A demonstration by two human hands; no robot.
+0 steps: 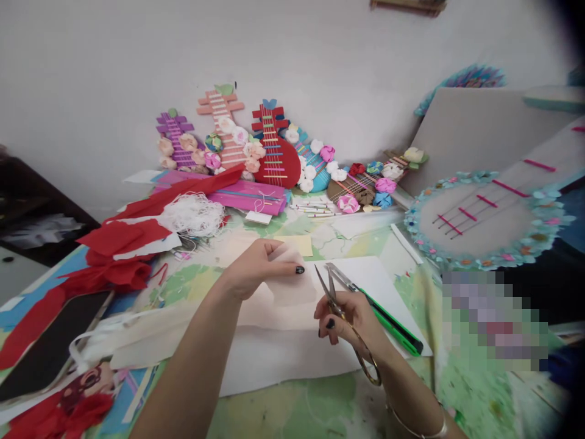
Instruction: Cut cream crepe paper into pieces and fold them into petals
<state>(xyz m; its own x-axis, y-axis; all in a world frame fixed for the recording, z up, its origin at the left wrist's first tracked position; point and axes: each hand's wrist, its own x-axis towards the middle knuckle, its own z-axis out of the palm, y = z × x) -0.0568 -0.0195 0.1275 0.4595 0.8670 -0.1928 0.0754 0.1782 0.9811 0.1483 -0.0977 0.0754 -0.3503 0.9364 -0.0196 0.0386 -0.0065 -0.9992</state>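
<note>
My left hand point(260, 265) is closed on a pale pink, thin paper strip point(292, 289), pinching its upper edge above the table. My right hand point(350, 317) grips a pair of gold-handled scissors point(340, 311) whose blades are parted and point up, just right of the strip's edge. More of the pale paper point(274, 347) lies flat under both hands. A green utility knife point(388, 320) rests on a white sheet point(379, 274) right beside my right hand.
Red paper pieces point(119, 244) and a tangle of white string point(194, 213) lie at the left. Paper lute models with flowers point(274, 149) lean on the far wall. A large grey lute-shaped board with blue trim point(484, 219) sits at the right.
</note>
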